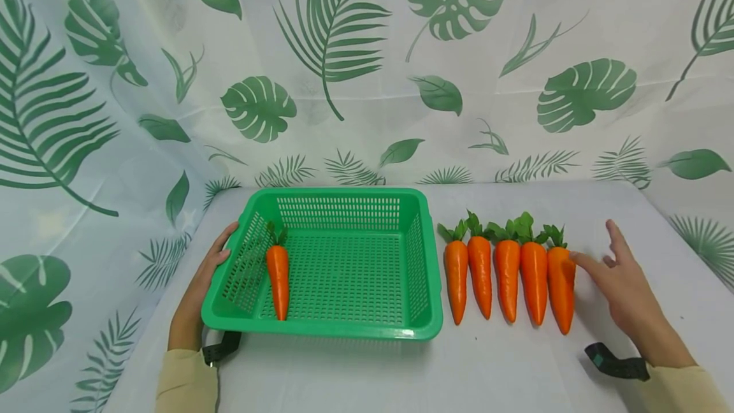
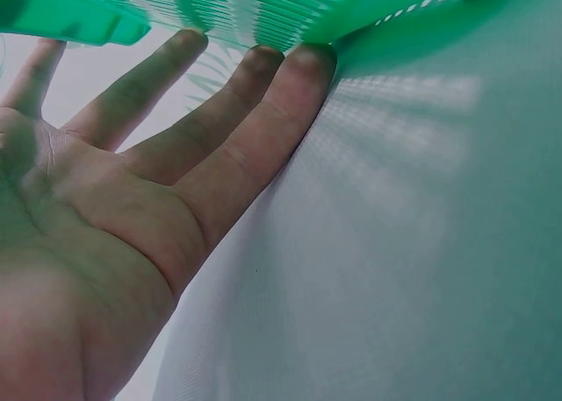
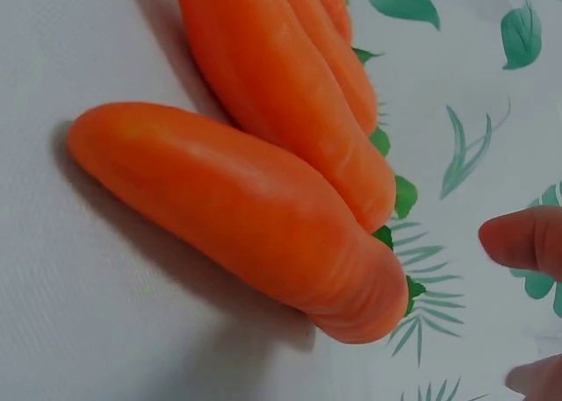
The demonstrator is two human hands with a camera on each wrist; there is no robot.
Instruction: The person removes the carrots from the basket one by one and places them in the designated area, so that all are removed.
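Note:
A green plastic basket (image 1: 321, 330) stands on the table, with one carrot (image 1: 278, 282) lying near its left wall, leaves toward the back. My left hand (image 1: 201, 279) is at the basket's left side; in the left wrist view its long fingers (image 2: 255, 142) reach straight out, tips against the slatted wall. Right of the basket, several carrots lie side by side, leafy tops away from me. Beside the rightmost carrot (image 1: 561, 285) is my right hand (image 1: 627, 289), fingers spread and holding nothing. A fingertip (image 3: 514, 239) shows apart from that carrot in the right wrist view.
A white cloth (image 1: 321, 378) covers the table. Behind and at the sides hangs a white curtain (image 1: 367, 139) printed with green leaves. Dark straps with small devices (image 1: 616, 362) sit on both wrists. The basket's right rim is close to the leftmost carrot (image 1: 456, 279) of the row.

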